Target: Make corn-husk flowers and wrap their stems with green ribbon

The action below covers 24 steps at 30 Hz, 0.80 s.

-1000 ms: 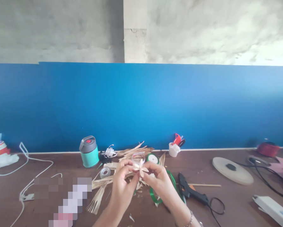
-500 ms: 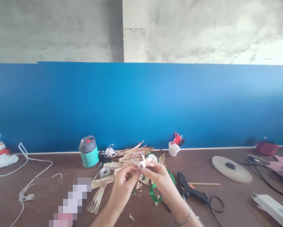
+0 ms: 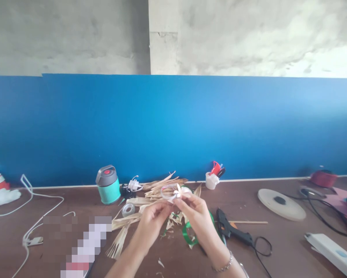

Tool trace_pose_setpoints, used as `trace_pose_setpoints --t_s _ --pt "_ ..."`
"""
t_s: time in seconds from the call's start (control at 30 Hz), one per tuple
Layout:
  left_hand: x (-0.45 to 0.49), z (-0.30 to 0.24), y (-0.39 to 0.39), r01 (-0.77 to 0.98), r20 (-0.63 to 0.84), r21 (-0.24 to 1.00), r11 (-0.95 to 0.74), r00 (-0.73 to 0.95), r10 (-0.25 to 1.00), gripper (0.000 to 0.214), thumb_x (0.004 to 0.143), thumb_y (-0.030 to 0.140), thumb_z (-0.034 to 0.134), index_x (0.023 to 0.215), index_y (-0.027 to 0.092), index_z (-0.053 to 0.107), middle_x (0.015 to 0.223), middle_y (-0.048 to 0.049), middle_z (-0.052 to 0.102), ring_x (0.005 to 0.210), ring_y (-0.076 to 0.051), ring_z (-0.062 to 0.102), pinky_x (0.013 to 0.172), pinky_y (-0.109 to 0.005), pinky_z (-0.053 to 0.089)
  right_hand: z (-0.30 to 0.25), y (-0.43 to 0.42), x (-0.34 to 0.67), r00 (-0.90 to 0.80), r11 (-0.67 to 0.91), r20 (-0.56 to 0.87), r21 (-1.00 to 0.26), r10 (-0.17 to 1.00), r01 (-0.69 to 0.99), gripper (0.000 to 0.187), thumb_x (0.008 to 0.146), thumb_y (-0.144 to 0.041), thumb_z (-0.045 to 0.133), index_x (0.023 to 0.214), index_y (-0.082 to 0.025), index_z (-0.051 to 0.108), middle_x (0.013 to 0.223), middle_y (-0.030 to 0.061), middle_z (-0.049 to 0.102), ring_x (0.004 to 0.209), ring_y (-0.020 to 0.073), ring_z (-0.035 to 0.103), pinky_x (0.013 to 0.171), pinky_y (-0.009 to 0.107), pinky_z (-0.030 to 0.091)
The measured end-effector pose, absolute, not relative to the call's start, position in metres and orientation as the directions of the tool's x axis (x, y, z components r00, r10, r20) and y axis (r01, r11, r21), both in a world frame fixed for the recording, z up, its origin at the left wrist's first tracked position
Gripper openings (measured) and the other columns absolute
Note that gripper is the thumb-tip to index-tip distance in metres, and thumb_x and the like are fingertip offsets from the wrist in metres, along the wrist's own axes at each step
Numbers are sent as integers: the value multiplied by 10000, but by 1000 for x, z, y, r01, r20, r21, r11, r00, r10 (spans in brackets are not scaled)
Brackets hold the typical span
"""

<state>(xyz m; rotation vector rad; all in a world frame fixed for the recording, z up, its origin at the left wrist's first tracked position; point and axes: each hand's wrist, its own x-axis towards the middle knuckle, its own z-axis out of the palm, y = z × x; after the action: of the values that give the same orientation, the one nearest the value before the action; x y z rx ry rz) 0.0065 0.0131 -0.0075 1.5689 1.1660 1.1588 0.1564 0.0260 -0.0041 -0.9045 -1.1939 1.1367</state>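
A small white flower with pointed petals (image 3: 177,190) stands up between the fingertips of my right hand (image 3: 195,210), which is closed on its base. My left hand (image 3: 154,216) is pinched just left of and below the flower; whatever its fingertips grip is hidden. Dried corn husks (image 3: 159,189) lie behind and to the left of both hands. Beyond the flower sits a clear tape roll (image 3: 162,192), and a smaller tape roll (image 3: 128,209) lies left of my left hand. Green ribbon (image 3: 187,233) loops beneath my right hand.
A black glue gun (image 3: 233,229) and a thin wooden stick (image 3: 254,222) lie to the right. Farther right are a round pale lid (image 3: 282,204) and a white power strip (image 3: 331,251). A teal flask (image 3: 109,191) and a white cup (image 3: 211,180) stand near the blue partition (image 3: 173,127).
My fingertips have shifted slightly apart, and the flower now tilts more upright in my right hand. The view has moved a little.
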Motion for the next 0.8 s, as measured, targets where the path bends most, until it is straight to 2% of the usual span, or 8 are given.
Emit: trace_pose_setpoints --t_s 0.07,0.17,0.27,0.3,0.37,0.5,0.63,0.8 --pt "3 -12 19 340 130 925 -172 144 981 268 844 365 526 855 215 748 885 -66 754 831 -254 661 738 -318 469 -2 30 164 68 209 200 -958 978 -195 284 661 -416 792 709 -162 676 706 24 654 695 174 564 671 279 433" --pt "-3 -24 27 552 65 826 -112 103 993 147 723 209 657 593 214 725 672 -63 720 683 -270 651 668 -349 443 2 35 176 83 180 167 -964 982 -196 299 649 -425 793 691 -162 659 702 30 661 687 171 568 683 283 436" --pt "-7 -40 29 730 -35 683 -37 83 996 135 681 123 730 565 183 694 647 -75 684 737 -299 660 723 -409 466 1 38 182 63 148 139 -974 988 -174 314 617 -430 801 671 -154 662 676 41 670 669 176 578 670 289 438" --pt "-8 -45 28 770 -62 638 -21 78 995 31 721 151 732 702 172 719 786 -89 706 822 -297 661 762 -420 483 0 39 182 54 138 131 -977 990 -162 313 611 -427 800 672 -150 668 665 44 672 661 177 580 662 291 437" --pt "-8 -55 27 832 -119 554 9 68 991 288 897 294 594 1171 208 588 1204 -81 607 1010 -234 621 826 -416 532 -4 41 181 39 122 118 -983 992 -134 290 606 -401 793 672 -140 683 645 45 674 631 171 574 640 290 431" --pt "-6 -70 31 892 -197 448 61 31 980 336 896 300 593 1206 173 563 1215 -97 598 1006 -244 623 823 -443 536 -16 44 178 50 103 99 -991 994 -86 220 593 -332 773 616 -133 683 583 31 657 560 141 530 583 270 398" --pt "-13 -74 36 876 -213 478 70 38 976 333 895 299 595 1205 181 564 1217 -92 598 1011 -244 621 824 -439 536 -33 38 176 97 98 89 -991 991 -92 211 591 -338 753 582 -151 653 545 9 627 541 129 495 541 251 356" --pt "-29 -69 27 726 -226 678 116 56 973 302 900 300 586 1177 179 579 1185 -85 614 974 -232 631 806 -425 542 -50 27 168 81 92 79 -981 994 -168 304 571 -415 772 557 -165 600 522 -12 591 502 110 445 508 238 332"
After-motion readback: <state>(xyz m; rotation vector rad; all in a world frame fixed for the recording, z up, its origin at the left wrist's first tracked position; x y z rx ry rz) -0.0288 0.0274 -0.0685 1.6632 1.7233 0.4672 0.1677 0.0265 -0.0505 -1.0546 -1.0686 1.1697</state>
